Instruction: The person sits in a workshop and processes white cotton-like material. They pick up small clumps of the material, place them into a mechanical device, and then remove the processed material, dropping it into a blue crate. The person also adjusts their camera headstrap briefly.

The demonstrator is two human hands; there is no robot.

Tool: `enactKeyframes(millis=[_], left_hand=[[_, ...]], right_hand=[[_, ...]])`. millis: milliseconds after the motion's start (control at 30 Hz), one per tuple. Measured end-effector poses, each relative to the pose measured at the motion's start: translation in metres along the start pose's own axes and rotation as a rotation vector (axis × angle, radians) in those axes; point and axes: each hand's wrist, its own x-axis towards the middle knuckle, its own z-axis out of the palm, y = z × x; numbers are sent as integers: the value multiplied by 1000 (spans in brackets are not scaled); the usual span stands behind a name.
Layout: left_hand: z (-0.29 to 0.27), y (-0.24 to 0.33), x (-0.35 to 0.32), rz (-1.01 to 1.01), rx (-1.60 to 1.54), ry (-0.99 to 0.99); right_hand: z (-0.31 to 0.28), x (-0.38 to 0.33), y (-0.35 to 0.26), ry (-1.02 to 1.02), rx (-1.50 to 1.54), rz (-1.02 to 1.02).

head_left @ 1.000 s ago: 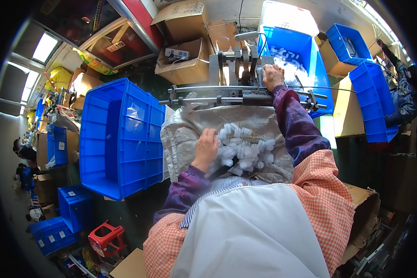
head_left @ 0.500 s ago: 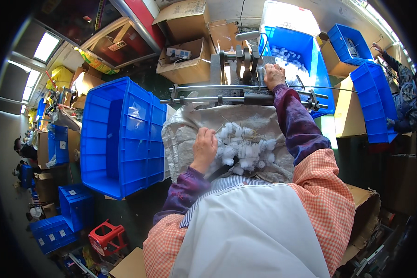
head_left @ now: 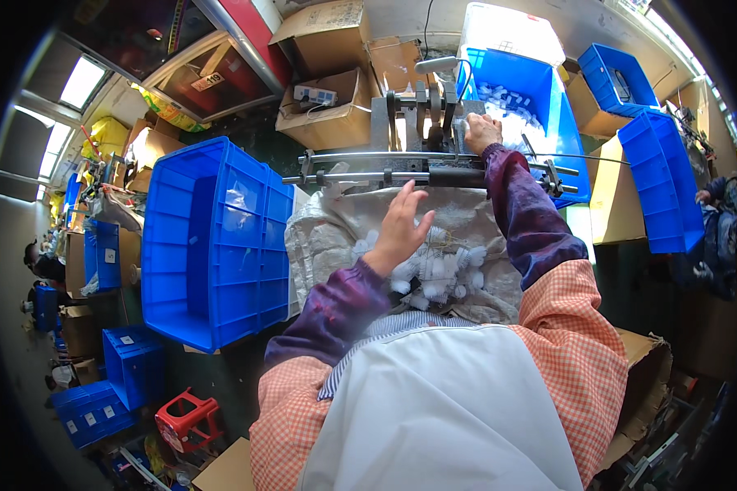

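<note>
My left hand is held above a sack-cloth sheet, palm to the right, its fingers apart and nothing visible in them. Under and beside it on the cloth lies a heap of small white bristly brushes with thin stems. Farther up, my right hand is closed at the right end of a dark metal machine. Its curled fingers hide whatever they hold. Two horizontal metal rods run across the machine's front, between the heap and the right hand.
A blue crate with white pieces stands behind my right hand. Large blue crates stand at the left, beside the cloth. Cardboard boxes are at the back. A red stool is at lower left. Another person's sleeve shows at far right.
My left hand has risen from the left side of the heap, moving up and right toward the rods, and its fingers have spread. My right hand stays at the machine. The other person's arm has lowered.
</note>
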Motion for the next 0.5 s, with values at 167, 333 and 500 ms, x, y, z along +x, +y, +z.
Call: enactKeyframes(millis=[167, 333, 500], left_hand=[[29, -9, 28, -18, -84, -110], [33, -13, 24, 20, -95, -136], [16, 1, 36, -122, -248, -1]], right_hand=[[3, -3, 2, 19, 44, 20], [-10, -6, 5, 63, 143, 46], [-43, -46, 2, -244, 973, -28]])
